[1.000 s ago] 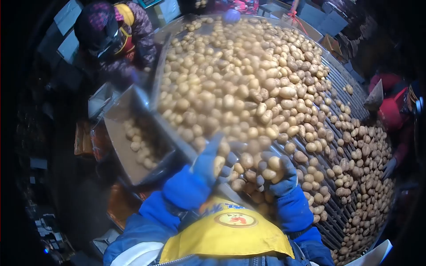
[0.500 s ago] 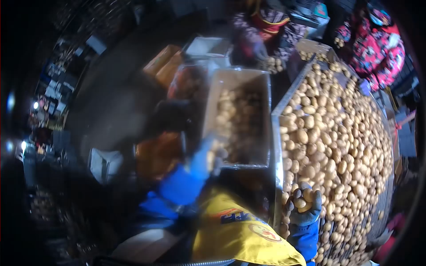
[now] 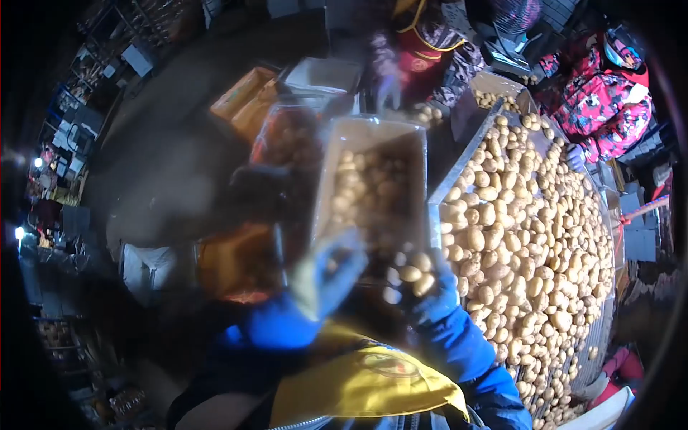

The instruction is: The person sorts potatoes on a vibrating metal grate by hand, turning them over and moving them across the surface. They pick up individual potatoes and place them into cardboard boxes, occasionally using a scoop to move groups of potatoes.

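Note:
My right hand (image 3: 430,290), in a blue glove, holds several small potatoes (image 3: 412,274) over the near end of a cardboard box (image 3: 373,136). The box is partly filled with potatoes (image 3: 365,190). My left hand (image 3: 328,276), also gloved in blue, hovers over the box's near left corner; it is blurred and I see nothing held in it. Right of the box, a long sorting table (image 3: 459,161) is heaped with potatoes (image 3: 534,236).
Two other people (image 3: 419,50) (image 3: 609,93) stand at the table's far end. Orange crates (image 3: 244,100) and a white box (image 3: 326,75) lie left and beyond the cardboard box. A dark floor and cluttered shelves (image 3: 64,143) spread to the left.
My right hand has carried its potatoes from the table's edge leftward to the box. The left hand has emptied and opened over the box. The view has shifted slightly.

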Available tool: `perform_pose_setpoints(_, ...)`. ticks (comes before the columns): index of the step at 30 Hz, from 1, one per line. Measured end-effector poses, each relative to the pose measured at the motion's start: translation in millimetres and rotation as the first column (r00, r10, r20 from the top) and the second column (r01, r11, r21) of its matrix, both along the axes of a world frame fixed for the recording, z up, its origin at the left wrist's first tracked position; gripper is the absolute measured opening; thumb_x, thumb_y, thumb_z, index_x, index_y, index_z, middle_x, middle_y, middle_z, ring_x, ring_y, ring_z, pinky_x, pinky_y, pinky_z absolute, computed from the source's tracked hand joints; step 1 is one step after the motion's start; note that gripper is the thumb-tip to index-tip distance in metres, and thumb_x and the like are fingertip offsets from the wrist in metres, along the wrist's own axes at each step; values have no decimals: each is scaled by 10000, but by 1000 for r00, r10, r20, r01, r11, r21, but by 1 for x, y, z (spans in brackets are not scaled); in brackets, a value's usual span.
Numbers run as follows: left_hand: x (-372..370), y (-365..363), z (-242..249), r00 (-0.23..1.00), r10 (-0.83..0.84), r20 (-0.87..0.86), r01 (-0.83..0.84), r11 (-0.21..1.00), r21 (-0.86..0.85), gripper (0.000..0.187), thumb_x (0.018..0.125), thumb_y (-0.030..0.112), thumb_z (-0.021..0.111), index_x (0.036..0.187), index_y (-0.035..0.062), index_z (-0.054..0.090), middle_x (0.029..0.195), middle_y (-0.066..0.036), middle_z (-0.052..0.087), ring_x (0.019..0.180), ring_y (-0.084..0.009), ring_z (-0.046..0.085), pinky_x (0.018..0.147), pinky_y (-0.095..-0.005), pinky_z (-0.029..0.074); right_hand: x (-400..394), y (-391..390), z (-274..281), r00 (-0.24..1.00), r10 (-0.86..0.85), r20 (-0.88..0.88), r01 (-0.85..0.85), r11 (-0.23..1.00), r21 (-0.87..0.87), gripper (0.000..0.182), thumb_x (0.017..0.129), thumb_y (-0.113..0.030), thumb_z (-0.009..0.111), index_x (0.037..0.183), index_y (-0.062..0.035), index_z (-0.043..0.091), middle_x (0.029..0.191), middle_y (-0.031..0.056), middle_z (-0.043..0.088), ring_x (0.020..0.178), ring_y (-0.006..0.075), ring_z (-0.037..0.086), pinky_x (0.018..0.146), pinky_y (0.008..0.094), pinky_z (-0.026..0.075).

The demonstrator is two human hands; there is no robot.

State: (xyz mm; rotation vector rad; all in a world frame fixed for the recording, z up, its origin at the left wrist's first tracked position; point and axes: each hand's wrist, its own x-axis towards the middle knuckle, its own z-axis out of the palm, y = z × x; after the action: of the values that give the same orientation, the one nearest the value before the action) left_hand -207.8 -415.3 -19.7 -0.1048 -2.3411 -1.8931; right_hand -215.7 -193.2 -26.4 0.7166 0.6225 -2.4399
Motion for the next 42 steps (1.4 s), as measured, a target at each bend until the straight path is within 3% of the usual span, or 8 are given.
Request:
perform_pose_setpoints(6,-38,39,0,857,-304,-415,142,915,-377,425,1038,47,693,1449,43,584,1309,-119,679,1120,-203,697,963,-368,600,-20,-20,-32,974,-209,-88,201,975,-92,533,1065,-557,580,1282,-74,642,1064,61,680,978,219,659,924,392,566)
perform_pose_setpoints(15,-32,-13,-40,973,36,228,-60,993,97,390,1153,196,517,1473,-11,597,1370,-163,701,1151,-181,696,992,-344,574,-53,-34,-28,992,-111,-54,95,968,-232,404,1062,-527,580,1086,-129,644,958,59,651,957,313,650,901,533,541)
perform_pose_setpoints(20,-14,-85,-90,899,57,435,-397,527,752,440,1165,257,440,1408,-58,628,1303,-161,739,1115,-229,731,961,-387,590,-66,-53,-58,998,68,2,-63,930,-363,382,1069,-548,544,942,-200,634,934,58,637,1005,354,621,914,582,493)
perform_pose_setpoints(26,30,-169,-130,941,326,89,-331,942,56,403,1146,254,440,1278,-50,669,1240,-147,753,1048,-239,740,935,-375,597,-155,-123,-55,978,101,-181,-158,929,-335,404,1081,-528,537,1096,-139,642,1139,107,687,1136,345,646,1010,552,521)
perform_pose_setpoints(30,39,-167,-116,850,524,49,-499,833,-239,355,1112,283,543,1195,-27,694,1165,-130,766,1036,-243,742,923,-363,609,-313,-186,-35,955,-43,-292,-50,952,-302,381,1051,-531,586,941,-170,636,1107,76,647,1036,316,621,965,543,526)
perform_pose_setpoints(36,45,-159,-152,848,422,-320,-529,639,-559,306,1078,233,636,1210,-34,703,1073,-120,782,933,-257,766,854,-364,632,-324,-195,-85,829,412,-377,-470,880,-72,696,994,-673,601,1484,-179,570,1296,116,695,1098,312,686,916,571,556)
perform_pose_setpoints(39,20,-142,-106,922,322,-216,-387,804,-452,337,1093,253,630,1227,-49,690,1056,-128,785,875,-245,769,805,-373,636,-247,-170,-73,705,563,-430,-611,791,34,468,1086,-482,581,1395,-135,630,1251,92,716,1065,283,690,878,500,584)
perform_pose_setpoints(42,16,-136,-152,920,264,288,-381,774,505,389,1117,325,598,1114,-46,717,976,-129,785,813,-217,756,751,-366,615,-184,-123,-36,692,581,-428,-523,813,258,440,1095,-302,616,1420,-4,623,1322,164,698,1095,300,720,931,485,611)
